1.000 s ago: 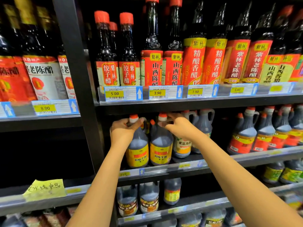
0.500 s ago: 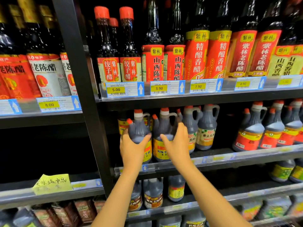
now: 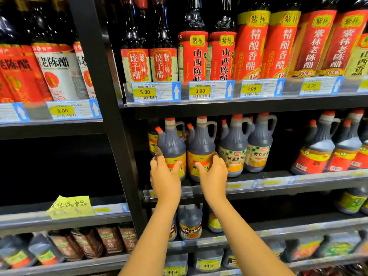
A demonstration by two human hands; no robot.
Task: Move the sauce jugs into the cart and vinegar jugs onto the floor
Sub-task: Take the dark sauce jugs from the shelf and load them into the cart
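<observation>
Two dark sauce jugs with orange caps and yellow-orange labels stand side by side at the left of the middle shelf. My left hand grips the lower body of the left jug, thumb on its label. My right hand grips the lower body of the right jug. To their right stand two more jugs with pale yellow labels. Jugs with red labels fill the far right of the same shelf.
Tall vinegar bottles with red labels line the upper shelf above price tags. A black upright post divides the shelving. More jugs stand on the shelf below, and a yellow handwritten note is stuck to the left shelf edge.
Both hands have dropped from the jugs' necks and handles to their lower bodies and now wrap the labels. The view has moved closer to the shelf.
</observation>
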